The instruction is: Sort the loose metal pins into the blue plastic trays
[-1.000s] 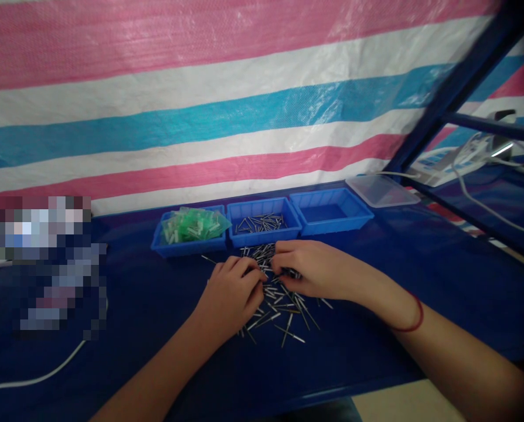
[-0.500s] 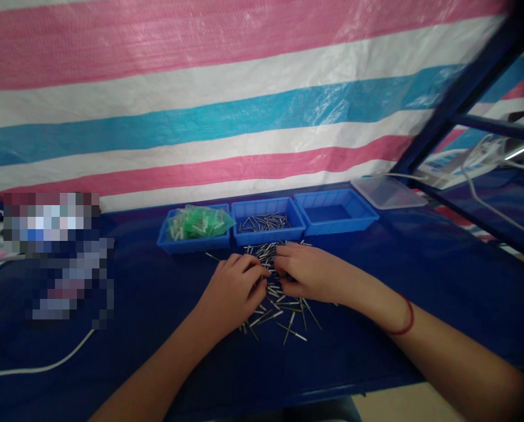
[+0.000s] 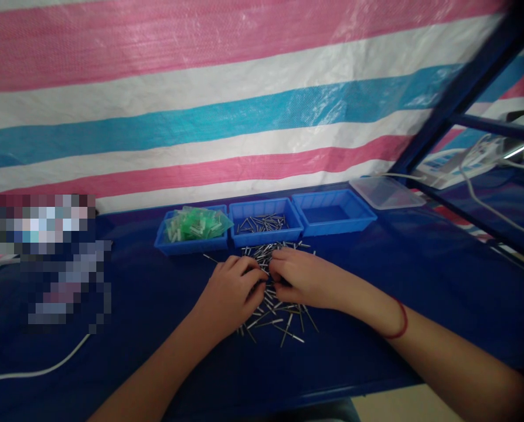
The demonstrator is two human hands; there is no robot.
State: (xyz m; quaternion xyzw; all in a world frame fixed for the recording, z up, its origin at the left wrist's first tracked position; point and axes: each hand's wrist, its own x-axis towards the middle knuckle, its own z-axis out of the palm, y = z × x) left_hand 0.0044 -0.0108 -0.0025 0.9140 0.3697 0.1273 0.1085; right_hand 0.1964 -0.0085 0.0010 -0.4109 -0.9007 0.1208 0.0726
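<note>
Loose metal pins (image 3: 268, 300) lie heaped under and between two curled hands

The pins form a messy pile on the dark blue table (image 3: 130, 305), the thickest part just beyond the fingertips and a looser scatter fanning out on the near side. Several lie crossed over one another at the near edge, and a single pin (image 3: 210, 258) rests apart, beyond the left hand's knuckles.

The left hand (image 3: 235, 290) sits over the left side of the pile, palm down, its fingers bent in toward the middle. The right hand (image 3: 306, 276) comes in from the other side, thumb and fingers drawn close together over the pins. The fingertips of the two hands nearly meet above the heap; whether they touch, and whether either hand grips a pin, I cannot tell, since the fingers cover the spot. A thin red band (image 3: 404, 319) circles the right wrist.

Just past the pile, three blue trays stand in a row. The left tray (image 3: 196, 246) is heaped with green-tinted plastic bags (image 3: 196, 224), the middle tray (image 3: 268, 236) holds more pins (image 3: 264, 223), and the right tray (image 3: 341, 226) stands beside it. A clear plastic lid or sheet (image 3: 387, 194) lies near that last tray's far corner.

Farther out, a white cable (image 3: 37, 374) curves across the table's left side, next to a pixelated patch, and a striped sheet (image 3: 200, 129) hangs behind everything
</note>
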